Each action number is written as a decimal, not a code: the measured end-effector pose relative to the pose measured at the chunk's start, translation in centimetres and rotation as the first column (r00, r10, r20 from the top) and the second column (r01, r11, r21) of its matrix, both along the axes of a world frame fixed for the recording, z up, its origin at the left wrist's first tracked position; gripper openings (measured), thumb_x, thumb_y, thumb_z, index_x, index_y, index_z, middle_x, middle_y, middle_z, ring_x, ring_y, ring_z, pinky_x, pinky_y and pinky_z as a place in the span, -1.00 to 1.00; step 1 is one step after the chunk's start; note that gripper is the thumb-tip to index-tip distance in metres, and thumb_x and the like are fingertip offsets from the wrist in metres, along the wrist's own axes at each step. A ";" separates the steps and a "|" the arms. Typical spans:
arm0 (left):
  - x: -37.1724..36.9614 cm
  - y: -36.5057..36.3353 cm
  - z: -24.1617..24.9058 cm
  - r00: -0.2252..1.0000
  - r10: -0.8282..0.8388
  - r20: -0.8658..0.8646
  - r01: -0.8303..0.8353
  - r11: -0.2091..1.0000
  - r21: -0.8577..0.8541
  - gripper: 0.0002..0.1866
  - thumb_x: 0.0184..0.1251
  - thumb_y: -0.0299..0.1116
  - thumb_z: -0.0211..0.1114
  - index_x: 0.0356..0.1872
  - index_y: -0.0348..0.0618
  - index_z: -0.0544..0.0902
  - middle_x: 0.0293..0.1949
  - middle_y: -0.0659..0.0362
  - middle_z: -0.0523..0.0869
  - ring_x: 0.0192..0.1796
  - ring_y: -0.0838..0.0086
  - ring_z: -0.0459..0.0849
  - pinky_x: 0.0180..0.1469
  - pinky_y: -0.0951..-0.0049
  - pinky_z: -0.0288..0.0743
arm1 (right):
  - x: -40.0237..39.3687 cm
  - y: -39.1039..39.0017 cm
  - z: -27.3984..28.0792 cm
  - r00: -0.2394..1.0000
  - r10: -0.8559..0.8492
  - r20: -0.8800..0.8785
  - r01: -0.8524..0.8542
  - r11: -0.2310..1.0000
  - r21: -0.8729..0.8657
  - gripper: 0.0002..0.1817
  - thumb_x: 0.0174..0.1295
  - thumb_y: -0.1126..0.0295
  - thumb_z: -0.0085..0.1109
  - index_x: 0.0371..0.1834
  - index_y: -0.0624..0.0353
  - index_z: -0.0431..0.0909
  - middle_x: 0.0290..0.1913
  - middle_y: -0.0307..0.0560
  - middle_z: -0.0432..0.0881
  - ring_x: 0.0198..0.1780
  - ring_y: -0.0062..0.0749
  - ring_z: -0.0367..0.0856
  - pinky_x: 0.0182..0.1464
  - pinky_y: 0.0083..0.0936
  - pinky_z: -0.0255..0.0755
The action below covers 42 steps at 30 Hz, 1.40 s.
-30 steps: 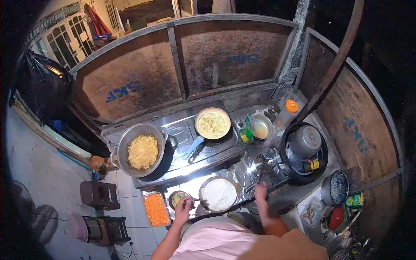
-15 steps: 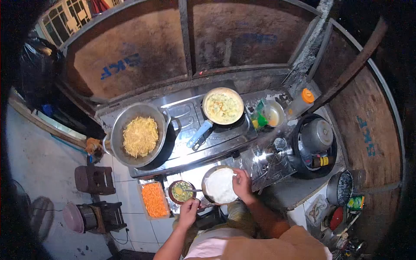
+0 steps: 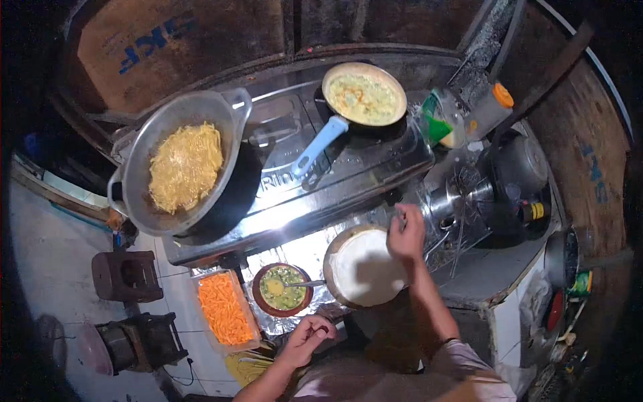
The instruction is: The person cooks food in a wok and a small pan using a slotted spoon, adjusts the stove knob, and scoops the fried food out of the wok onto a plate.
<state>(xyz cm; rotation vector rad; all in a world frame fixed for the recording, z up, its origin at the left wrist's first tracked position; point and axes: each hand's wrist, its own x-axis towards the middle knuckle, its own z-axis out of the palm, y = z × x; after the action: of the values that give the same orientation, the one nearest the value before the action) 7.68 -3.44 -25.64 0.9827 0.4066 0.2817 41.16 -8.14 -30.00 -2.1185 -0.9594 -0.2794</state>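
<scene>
A round pan of white batter or flour point(image 3: 370, 266) sits near the front of the counter. Over its right rim is my right hand point(image 3: 407, 231), fingers curled; what they hold, if anything, is too small to make out. Just below the brown bowl of green and yellow mixture point(image 3: 282, 289), my left hand point(image 3: 311, 337) is closed, its contents hidden. A spoon point(image 3: 305, 284) rests in that bowl. On the stove, a frying pan with a blue handle point(image 3: 365, 94) holds a pale omelette-like layer, and a large metal wok point(image 3: 231, 144) holds yellow noodle-like food.
A clear tray of shredded orange food point(image 3: 224, 311) lies front left. The stove point(image 3: 348, 191) spans the middle. At the right are a green packet point(image 3: 437, 128), an orange-lidded container point(image 3: 492, 110) and a dark pot point(image 3: 519, 164). Stools point(image 3: 127, 276) stand on the left floor.
The view has moved closer to the stove. My right hand has lifted from the white contents to the pan's right rim. My left hand has moved slightly away from the bowl and spoon.
</scene>
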 end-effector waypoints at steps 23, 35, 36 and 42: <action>-4.8 -2.7 -7.4 0.899 0.395 0.189 -0.361 0.913 -0.190 -0.74 0.30 -0.31 0.03 -0.09 -0.27 0.38 -0.31 0.07 0.53 -0.29 0.38 0.61 -0.16 0.41 0.50 | 2.6 1.4 -2.9 0.857 0.123 0.500 0.167 0.852 -0.496 -0.57 0.15 0.32 0.28 0.00 0.30 0.38 0.04 0.19 0.45 0.11 0.10 0.45 0.13 -0.16 0.40; -5.6 -1.9 -8.3 0.880 0.325 0.345 -0.236 0.932 -0.275 -0.71 0.31 -0.36 0.05 0.00 -0.24 0.40 -0.19 0.12 0.54 -0.19 0.45 0.58 -0.05 0.40 0.44 | 1.6 2.0 -2.9 0.836 0.132 0.533 0.210 0.820 -0.532 -0.61 0.18 0.25 0.26 -0.13 0.29 0.37 -0.11 0.18 0.48 -0.01 0.08 0.49 0.02 -0.13 0.45; -5.7 -1.9 -8.3 0.881 0.314 0.354 -0.219 0.934 -0.282 -0.71 0.31 -0.37 0.05 0.01 -0.24 0.40 -0.19 0.12 0.54 -0.18 0.44 0.58 -0.04 0.40 0.44 | 1.6 2.1 -2.9 0.833 0.140 0.536 0.207 0.819 -0.535 -0.61 0.18 0.25 0.26 -0.13 0.29 0.37 -0.11 0.18 0.48 -0.01 0.08 0.49 0.02 -0.13 0.45; -5.9 -1.5 -8.2 0.872 0.313 0.376 -0.198 0.929 -0.313 -0.69 0.28 -0.38 0.05 0.02 -0.24 0.40 -0.18 0.12 0.53 -0.16 0.45 0.57 0.00 0.38 0.43 | 1.7 2.1 -2.9 0.850 0.126 0.512 0.188 0.835 -0.518 -0.57 0.17 0.23 0.29 -0.11 0.33 0.36 -0.12 0.23 0.49 -0.01 0.14 0.50 0.02 -0.12 0.43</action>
<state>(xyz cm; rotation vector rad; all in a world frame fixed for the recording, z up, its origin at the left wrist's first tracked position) 1.79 -4.90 -33.87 0.5770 0.1700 0.6538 42.81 -6.07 -32.89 -2.6571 -1.4656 -0.7077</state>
